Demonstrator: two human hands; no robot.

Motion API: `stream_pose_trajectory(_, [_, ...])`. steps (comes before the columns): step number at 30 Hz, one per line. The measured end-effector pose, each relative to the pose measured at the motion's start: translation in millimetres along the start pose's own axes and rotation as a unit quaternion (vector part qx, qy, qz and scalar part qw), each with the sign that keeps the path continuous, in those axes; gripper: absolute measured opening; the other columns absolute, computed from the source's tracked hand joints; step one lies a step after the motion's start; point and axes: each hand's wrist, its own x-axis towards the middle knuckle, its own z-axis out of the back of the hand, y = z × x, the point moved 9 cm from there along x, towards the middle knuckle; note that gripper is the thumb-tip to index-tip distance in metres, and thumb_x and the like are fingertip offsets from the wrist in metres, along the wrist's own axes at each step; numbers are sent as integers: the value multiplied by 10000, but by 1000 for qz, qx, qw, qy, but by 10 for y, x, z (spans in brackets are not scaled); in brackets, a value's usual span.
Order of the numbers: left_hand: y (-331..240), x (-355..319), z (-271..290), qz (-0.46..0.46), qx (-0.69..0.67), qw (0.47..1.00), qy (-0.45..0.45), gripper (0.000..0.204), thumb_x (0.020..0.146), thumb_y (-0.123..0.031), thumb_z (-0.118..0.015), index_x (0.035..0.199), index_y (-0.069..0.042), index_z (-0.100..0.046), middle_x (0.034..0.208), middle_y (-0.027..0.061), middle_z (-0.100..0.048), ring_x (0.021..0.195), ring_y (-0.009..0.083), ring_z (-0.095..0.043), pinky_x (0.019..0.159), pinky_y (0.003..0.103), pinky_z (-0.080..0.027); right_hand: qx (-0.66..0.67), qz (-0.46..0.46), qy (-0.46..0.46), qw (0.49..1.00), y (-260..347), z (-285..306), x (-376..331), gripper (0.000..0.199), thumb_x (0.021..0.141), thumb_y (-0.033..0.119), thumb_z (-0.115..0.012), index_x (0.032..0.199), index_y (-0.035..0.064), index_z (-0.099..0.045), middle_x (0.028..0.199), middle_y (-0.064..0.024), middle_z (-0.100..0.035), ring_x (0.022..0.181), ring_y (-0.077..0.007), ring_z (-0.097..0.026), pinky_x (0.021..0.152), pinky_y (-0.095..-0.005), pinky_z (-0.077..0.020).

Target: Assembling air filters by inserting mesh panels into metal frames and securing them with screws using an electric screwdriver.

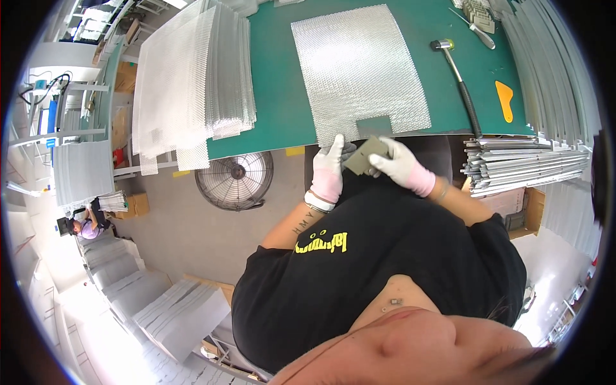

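Note:
My right hand (399, 165), in a white glove with a pink cuff, grips a small flat olive-grey plate (364, 155) with a small hole. The plate is tilted in front of my chest, just off the table's near edge. My left hand (328, 170), gloved alike, is at the plate's left corner. Its thumb points up, apart from the grey-looking fingers, which are partly hidden. Beyond both hands lies a silvery mesh sheet (356, 61) on the green table (273, 77). A rectangular notch opens in the sheet's near edge.
Stacked mesh sheets (186, 83) overhang the table at left. To the right lie a hammer (461, 83), an orange scraper (504, 101), a screwdriver (480, 33) and small plates (479, 14). Metal strips (523, 163) are piled at far right. A round fan (236, 179) stands below left.

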Motion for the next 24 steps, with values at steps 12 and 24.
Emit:
stream_pose_trajectory(12, [278,-137,159,-56,-151,986,43,409,1030,-342,-583,1248,-4,-512,1099,154,-637,1019,284,-641,949,438,-512,280,-55,14,958,-599,89,-225,442,1002,297,-634,1331,35,-497,1230,-104,-638,1064,-181,-652,901,-345,-560])
stream_pose_trajectory(24, [201,-44,143,-94,20,994,55,318,1006,-202,-631,1158,77,-617,1131,166,-677,994,252,-682,884,420,-550,237,10,-33,971,-615,107,-33,391,1035,272,-577,1296,-17,-539,1125,-111,-686,948,-158,-679,835,-312,-570])
